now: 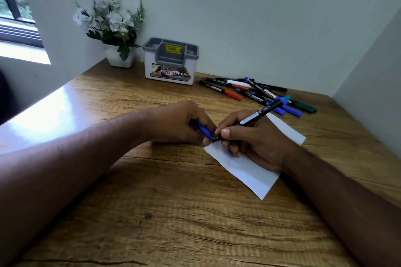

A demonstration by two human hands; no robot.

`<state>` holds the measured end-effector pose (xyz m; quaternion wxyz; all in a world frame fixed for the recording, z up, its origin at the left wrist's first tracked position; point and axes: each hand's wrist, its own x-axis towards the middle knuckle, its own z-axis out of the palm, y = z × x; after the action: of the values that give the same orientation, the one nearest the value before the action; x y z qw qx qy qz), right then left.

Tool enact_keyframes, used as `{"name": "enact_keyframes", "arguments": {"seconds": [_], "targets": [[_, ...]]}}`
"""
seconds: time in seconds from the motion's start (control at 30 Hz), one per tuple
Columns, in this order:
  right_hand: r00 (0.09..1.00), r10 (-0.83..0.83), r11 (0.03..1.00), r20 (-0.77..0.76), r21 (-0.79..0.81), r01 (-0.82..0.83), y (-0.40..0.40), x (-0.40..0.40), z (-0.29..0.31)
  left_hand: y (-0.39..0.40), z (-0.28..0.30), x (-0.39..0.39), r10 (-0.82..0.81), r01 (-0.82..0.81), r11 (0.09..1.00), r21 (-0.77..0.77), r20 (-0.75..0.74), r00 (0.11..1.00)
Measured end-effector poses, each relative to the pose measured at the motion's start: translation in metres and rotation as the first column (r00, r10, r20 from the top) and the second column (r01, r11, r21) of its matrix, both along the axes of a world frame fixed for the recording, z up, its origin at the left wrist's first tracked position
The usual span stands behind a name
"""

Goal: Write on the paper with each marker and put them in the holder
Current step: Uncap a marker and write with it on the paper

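A person's two bare forearms reach in from the bottom of the view over a wooden worktop [152, 190] set into a corner between pale walls. The right hand [256, 140] rests on a small white sheet of paper [251, 175] lying at an angle near the middle of the worktop, its grip grasping a black-barrelled marker [253, 118] between thumb and fingers, with the tip pointing down and left toward the paper's upper left edge and the barrel slanting up to the right. The left hand [182, 123] lies on the worktop just left of the paper, its grip curled round a blue marker cap [204, 131], whose end sits right beside the marker's tip; whether the two touch cannot be told. Beyond the hands, toward the back right, a loose pile of markers [260, 93] lies on the worktop, with red, blue, green and black caps, several crossing one another. To the left of the pile, against the back wall, stands a white holder [170, 71] with a grey compartmented top and a yellow price sticker. Left of the holder is a white pot of white flowers [110, 21] with green leaves. A window [15, 17] shows at the far left edge, and bright light falls across the worktop's left side.
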<state>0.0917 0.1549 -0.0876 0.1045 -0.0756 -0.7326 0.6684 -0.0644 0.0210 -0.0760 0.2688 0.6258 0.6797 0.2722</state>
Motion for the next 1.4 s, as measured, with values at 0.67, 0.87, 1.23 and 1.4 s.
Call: {"name": "enact_keyframes", "arguments": {"seconds": [0.67,0.87,1.23,1.4], "targets": [[0.997,-0.065,0.939,0.038,0.339,0.049,-0.0043,0.0049,0.0027,0.0058,0.0052,0.0001,0.112,-0.113,0.992,-0.053,-0.013,0.994],[0.997,-0.056,0.923,0.052,0.383,0.032,-0.0053,0.0048,0.0042,0.0062,0.0052,0.0002,0.116,-0.116,0.991,-0.065,-0.009,0.993],[0.994,-0.092,0.924,0.052,0.376,0.066,-0.0054,0.0033,0.0028,0.0059,0.0047,0.0007,0.124,-0.126,0.99,-0.057,-0.041,0.991],[0.992,-0.113,0.934,0.051,0.347,0.088,-0.0033,0.0065,0.0027,0.006,0.0052,0.0006,0.128,-0.131,0.989,-0.067,-0.043,0.991]]}}
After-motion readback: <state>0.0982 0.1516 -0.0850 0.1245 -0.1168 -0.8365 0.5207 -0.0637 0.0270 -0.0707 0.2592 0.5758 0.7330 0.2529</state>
